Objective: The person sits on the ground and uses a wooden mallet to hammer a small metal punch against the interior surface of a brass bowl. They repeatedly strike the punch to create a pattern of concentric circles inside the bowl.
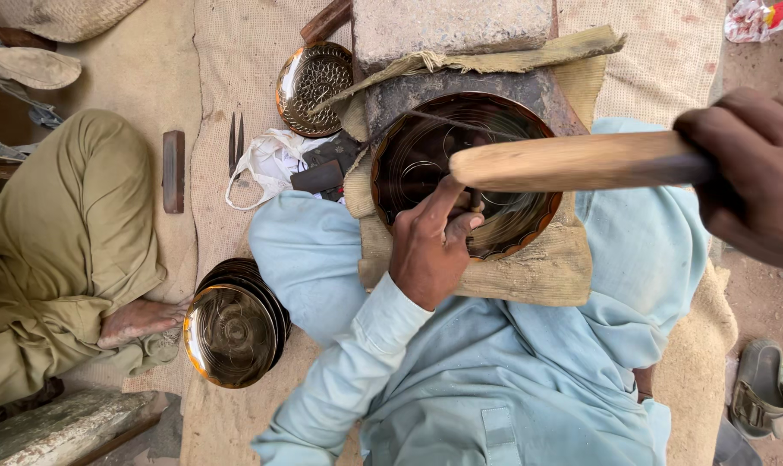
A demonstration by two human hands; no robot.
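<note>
The left hand point(427, 250) sits on the near rim of the dark round plate point(465, 173), fingers curled narrow round a small punch point(476, 202), index finger stretched along it toward the plate's middle. The tool stands almost upright, tip on the engraved surface, so its long axis runs up toward the camera. The right hand point(749, 173) is up high at the right edge of view, fist wrapped tight on the handle of a wooden mallet point(572, 161). The mallet's long axis lies left-right across the plate, with the rounded head hanging just above and a bit left of the punch top, apart from it, not touching. So the punch lies left of the right hand and below it, and the left hand is by far the nearer of the 2 to the plate.

The plate rests tilted on a burlap pad point(529, 267) laid over the person's lap, w/ a stone block point(452, 30) at the far side. Nothing stands between mallet head and punch except the left thumb and fingers close round the shaft.

Around: a stack of similar dark plates point(234, 332) on the floor at near left, 1 brass-edged patterned plate point(314, 86) far left, thin pointed tools point(235, 142) on the mat, a flat bar point(174, 171) beside them. Another person's bare foot point(137, 319) and olive trousers at far left, well apart.
</note>
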